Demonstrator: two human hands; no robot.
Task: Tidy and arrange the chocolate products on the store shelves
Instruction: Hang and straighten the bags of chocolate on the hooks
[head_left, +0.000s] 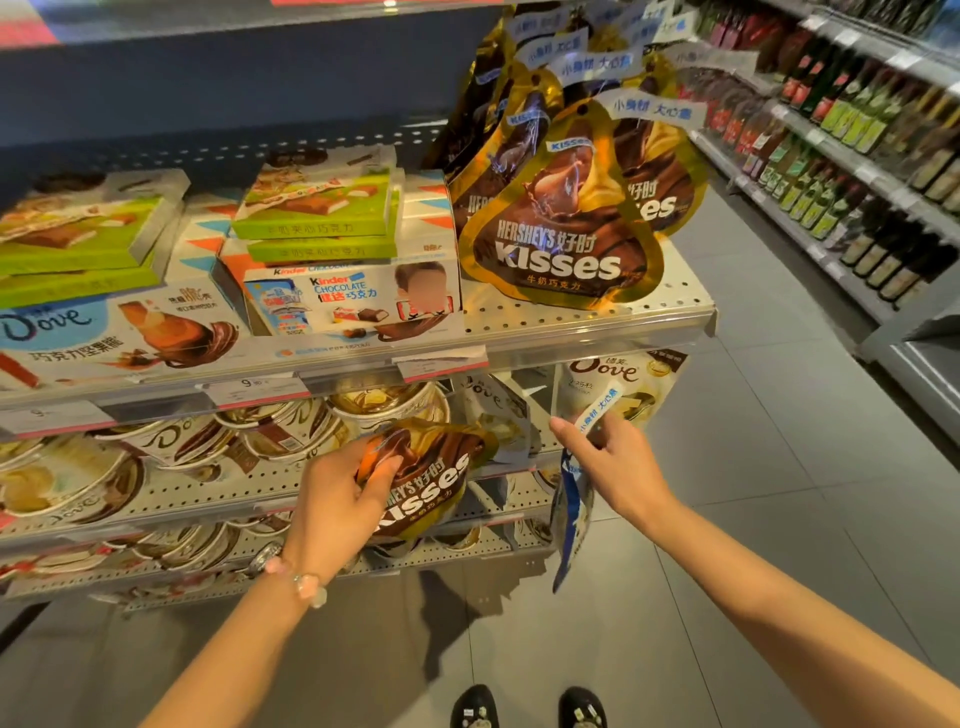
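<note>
My left hand grips a brown and gold Hershey's Kisses bag in front of the lower shelf. My right hand pinches the top of a blue and white pouch, which hangs down edge-on below the fingers. On the upper shelf several more Kisses bags stand upright at the right end. Left of them lie a Kinder Chocolate box, green chocolate boxes stacked on top, and a Dove box.
Round Dove tubs fill the lower shelves on the left. White Dove pouches stand behind my right hand. Across the grey tiled aisle, shelves of bottles run along the right. My shoes show at the bottom.
</note>
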